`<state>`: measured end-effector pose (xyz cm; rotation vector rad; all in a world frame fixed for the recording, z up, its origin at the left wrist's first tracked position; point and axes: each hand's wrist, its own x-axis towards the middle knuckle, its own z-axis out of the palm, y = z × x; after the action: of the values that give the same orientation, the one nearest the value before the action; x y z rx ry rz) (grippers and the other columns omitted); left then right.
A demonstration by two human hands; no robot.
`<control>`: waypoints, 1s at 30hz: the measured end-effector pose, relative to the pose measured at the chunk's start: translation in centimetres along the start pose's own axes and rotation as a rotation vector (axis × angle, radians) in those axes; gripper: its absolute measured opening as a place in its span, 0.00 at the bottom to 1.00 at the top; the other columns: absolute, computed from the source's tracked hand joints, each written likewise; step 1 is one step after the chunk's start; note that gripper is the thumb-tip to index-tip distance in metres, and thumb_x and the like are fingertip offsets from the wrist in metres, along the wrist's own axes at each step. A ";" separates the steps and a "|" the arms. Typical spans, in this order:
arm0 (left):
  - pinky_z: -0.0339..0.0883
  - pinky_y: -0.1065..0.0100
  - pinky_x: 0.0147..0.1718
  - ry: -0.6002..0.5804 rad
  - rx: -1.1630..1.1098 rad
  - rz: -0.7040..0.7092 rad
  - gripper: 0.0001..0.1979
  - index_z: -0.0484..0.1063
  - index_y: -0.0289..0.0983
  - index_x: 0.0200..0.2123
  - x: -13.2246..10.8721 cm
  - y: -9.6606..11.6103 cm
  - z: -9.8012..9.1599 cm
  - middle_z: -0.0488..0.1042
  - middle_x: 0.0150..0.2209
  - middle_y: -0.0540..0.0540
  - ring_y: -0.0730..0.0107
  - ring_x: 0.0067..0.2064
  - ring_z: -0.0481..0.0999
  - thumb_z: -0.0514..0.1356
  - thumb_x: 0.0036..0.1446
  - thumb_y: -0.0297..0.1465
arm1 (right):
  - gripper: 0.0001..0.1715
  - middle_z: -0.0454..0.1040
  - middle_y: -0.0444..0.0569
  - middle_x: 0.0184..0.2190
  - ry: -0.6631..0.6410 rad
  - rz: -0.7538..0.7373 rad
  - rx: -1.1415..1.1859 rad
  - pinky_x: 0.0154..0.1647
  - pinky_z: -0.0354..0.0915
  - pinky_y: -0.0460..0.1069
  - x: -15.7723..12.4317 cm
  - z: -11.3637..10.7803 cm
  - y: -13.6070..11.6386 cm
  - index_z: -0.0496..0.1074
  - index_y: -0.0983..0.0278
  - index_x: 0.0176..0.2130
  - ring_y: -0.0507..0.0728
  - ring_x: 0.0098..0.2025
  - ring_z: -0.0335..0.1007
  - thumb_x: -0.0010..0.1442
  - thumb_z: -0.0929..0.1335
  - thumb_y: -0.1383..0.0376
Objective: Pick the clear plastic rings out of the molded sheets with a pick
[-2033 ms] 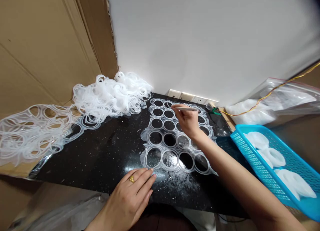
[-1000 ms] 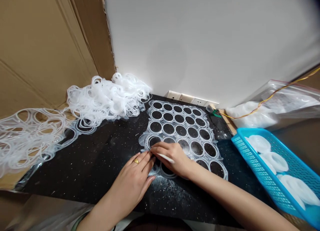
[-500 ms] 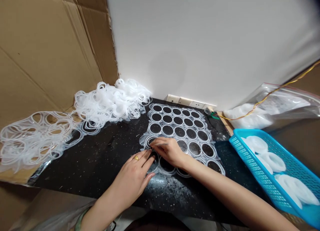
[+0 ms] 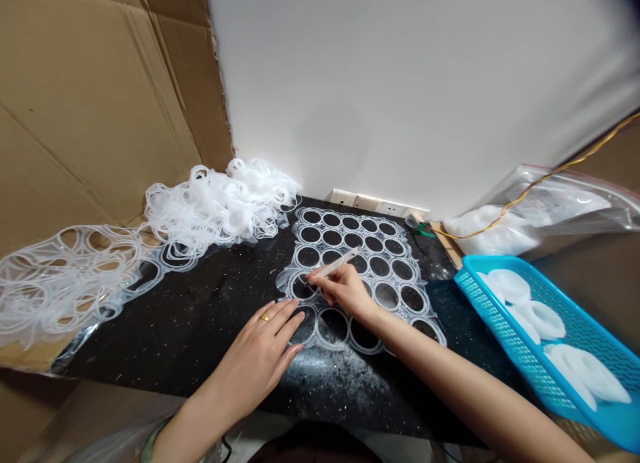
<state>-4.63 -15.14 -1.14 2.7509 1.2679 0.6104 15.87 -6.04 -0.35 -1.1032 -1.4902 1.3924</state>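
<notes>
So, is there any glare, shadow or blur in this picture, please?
In the head view, glare lies on the black countertop before the ringed sheet; a faint dark patch marks the wall; the top-right corner is dark; the right hand looks fairly sharp.

White pen-like tool (image 4: 341, 261) in right fingers (image 4: 331, 287), left fingers (image 4: 283, 313) at translucent perforated sheet (image 4: 369, 255)

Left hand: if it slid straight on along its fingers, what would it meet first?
Probably the right hand, which grips a white pen-like tool just ahead over the holed sheet; depth is hard to judge here.
</notes>
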 end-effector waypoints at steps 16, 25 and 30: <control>0.71 0.63 0.48 0.105 -0.482 -0.210 0.21 0.71 0.38 0.55 5.9 -3.5 -2.3 0.78 0.48 0.45 0.62 0.48 0.77 0.57 0.58 0.24 | 0.14 0.77 0.47 0.25 -0.262 -0.005 0.150 0.16 0.55 0.43 0.0 0.2 -3.8 0.81 0.66 0.34 0.45 0.16 0.59 0.51 0.75 0.58; 0.70 0.64 0.33 0.088 -0.109 0.207 0.12 0.77 0.32 0.44 8.6 -7.4 -1.0 0.76 0.33 0.41 0.63 0.34 0.74 0.55 0.66 0.28 | 0.12 0.74 0.46 0.22 0.001 -0.046 -0.075 0.19 0.56 0.43 5.1 -2.6 -1.4 0.79 0.69 0.30 0.47 0.19 0.58 0.49 0.74 0.60; 0.70 0.57 0.46 0.073 -0.161 0.304 0.11 0.76 0.33 0.43 8.5 -7.8 -0.3 0.77 0.45 0.40 0.59 0.47 0.73 0.54 0.67 0.29 | 0.14 0.75 0.46 0.23 -0.042 -0.050 -0.131 0.20 0.57 0.44 5.4 -2.3 -0.2 0.79 0.68 0.32 0.48 0.20 0.60 0.50 0.73 0.59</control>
<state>-5.39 -3.69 0.29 2.8253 0.7739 0.8015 16.43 -0.24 -0.07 -1.1150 -1.6475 1.3063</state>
